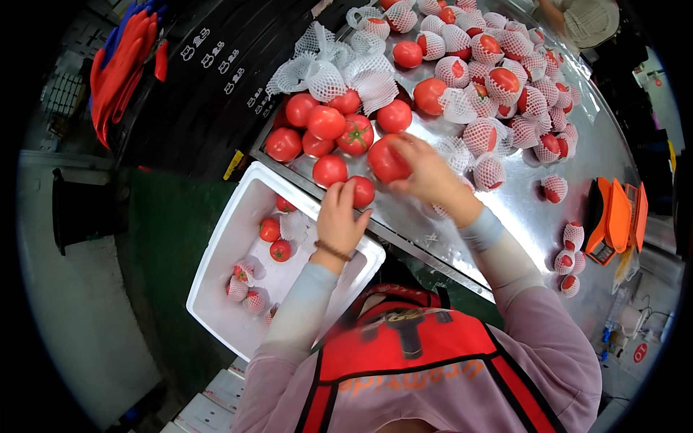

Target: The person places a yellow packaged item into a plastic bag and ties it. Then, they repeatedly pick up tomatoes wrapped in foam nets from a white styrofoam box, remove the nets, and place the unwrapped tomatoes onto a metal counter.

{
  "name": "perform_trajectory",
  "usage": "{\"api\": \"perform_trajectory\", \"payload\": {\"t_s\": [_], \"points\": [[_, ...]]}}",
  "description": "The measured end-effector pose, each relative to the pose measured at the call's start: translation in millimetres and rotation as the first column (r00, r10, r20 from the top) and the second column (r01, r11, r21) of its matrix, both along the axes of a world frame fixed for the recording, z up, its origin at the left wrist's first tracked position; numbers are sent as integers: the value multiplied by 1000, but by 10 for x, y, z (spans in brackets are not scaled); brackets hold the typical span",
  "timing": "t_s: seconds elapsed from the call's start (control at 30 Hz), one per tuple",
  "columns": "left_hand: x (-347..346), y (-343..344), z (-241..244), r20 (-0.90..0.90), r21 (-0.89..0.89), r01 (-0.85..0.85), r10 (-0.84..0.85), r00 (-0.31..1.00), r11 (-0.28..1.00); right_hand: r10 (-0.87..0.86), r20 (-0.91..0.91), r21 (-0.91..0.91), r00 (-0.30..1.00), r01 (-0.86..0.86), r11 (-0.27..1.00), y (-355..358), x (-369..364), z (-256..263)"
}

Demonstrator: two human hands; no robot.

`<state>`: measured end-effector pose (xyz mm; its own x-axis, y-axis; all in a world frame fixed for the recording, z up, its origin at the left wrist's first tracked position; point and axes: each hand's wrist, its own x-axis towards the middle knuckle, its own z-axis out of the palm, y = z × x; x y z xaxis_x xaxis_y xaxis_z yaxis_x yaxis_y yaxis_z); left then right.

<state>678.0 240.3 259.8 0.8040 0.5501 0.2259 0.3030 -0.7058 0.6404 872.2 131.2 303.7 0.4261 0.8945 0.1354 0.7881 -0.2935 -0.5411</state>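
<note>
My right hand is closed around a large bare tomato over the metal tabletop. Its fingers are slightly blurred. At the table's near edge, my left hand has its thumb apart from its fingers. The fingertips are against or just in front of a small tomato; contact is hard to tell. Another bare tomato sits just beyond them. Several more lie grouped to the left, including one with a green calyx. Loose white foam net sleeves are heaped behind this group.
Many net-sleeved tomatoes cover the far right of the steel table. An orange scale stands on the right. Below the edge, a white foam box holds several tomatoes. Red gloves hang at left. Another person's arm shows at top.
</note>
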Motion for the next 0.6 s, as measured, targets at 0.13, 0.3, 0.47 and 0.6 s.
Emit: {"api": "perform_trajectory", "payload": {"t_s": [0.13, 0.3, 0.47, 0.6], "points": [[222, -95, -62, -153, 178, 20, 8, 988, 984, -120, 232, -45, 965, 134, 990, 144, -196, -241], [75, -9, -8, 49, -107, 8, -3, 999, 994, -47, -929, 88, 366, 342, 935, 28, -261, -108], [-630, 200, 28, 335, -940, 298, 293, 895, 163, 201, -873, 97, -444, 245, 965, -35, -605, 30], [-1311, 309, -200, 176, -981, 193, 493, 852, 17, 187, -954, 179, -235, 54, 982, 103, -1038, -218]]}}
